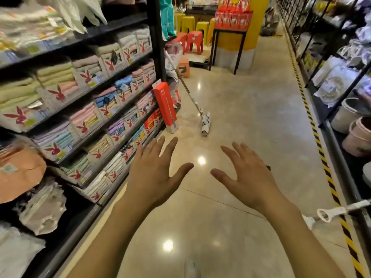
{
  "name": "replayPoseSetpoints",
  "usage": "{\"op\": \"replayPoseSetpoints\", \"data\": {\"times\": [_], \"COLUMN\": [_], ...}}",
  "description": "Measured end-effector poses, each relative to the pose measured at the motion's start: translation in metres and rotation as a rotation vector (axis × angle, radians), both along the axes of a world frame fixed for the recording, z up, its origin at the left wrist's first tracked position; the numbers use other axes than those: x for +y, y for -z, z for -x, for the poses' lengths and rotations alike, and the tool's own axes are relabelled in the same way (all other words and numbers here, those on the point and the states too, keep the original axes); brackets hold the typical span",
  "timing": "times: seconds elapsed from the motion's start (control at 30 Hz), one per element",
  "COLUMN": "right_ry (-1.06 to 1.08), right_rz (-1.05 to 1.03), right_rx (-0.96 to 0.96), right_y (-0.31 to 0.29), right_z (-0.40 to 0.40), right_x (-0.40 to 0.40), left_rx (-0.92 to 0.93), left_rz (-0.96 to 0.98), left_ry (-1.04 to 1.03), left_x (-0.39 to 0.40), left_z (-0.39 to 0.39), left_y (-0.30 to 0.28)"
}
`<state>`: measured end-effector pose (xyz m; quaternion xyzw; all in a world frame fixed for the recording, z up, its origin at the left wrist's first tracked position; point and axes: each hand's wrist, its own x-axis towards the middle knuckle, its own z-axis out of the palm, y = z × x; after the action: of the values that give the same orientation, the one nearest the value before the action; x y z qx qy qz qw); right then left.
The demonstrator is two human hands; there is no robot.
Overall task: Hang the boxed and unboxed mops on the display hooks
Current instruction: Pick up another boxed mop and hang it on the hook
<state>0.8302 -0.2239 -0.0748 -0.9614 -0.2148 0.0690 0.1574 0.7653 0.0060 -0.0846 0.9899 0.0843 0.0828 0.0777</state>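
Neither grip held anything: the left hand point(154, 173) and right hand point(247, 177) hovered over the floor point(251, 121) with fingers spread. Two mops stood ahead. One boxed mop point(165, 106), red, stood nearly upright against the left shelving point(112, 81), long axis vertical. One unboxed mop point(190, 97) leaned beside it, head on the floor nearer the camera, handle slanting up and away toward the shelf end.

I see a red boxed mop point(165, 106) upright against the towel shelving point(84, 93), white unboxed mop point(192, 101) leaning just beyond it, head on floor
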Motion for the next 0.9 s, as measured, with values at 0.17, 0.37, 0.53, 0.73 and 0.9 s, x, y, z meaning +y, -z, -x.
{"op": "replayPoseSetpoints", "data": {"times": [0.17,0.37,0.53,0.73,0.9], "right_ry": [-0.027,-0.086,-0.104,-0.101,-0.102], "right_rz": [-0.086,-0.142,-0.114,-0.046,-0.041], "right_rx": [0.008,0.058,0.053,0.075,0.123], "right_y": [0.001,0.017,0.030,0.040,0.042], "right_z": [-0.099,-0.199,-0.284,-0.410,-0.515], "right_x": [0.032,0.083,0.109,0.143,0.173], "left_rx": [-0.015,-0.014,-0.003,-0.027,-0.005], "left_rz": [0.024,0.069,0.125,0.230,0.308], "left_ry": [-0.048,-0.115,-0.130,-0.165,-0.191], "left_x": [0.025,0.050,0.078,0.118,0.151], "left_z": [-0.088,-0.186,-0.269,-0.387,-0.492], "left_y": [-0.014,0.006,0.030,0.047,0.053]}}
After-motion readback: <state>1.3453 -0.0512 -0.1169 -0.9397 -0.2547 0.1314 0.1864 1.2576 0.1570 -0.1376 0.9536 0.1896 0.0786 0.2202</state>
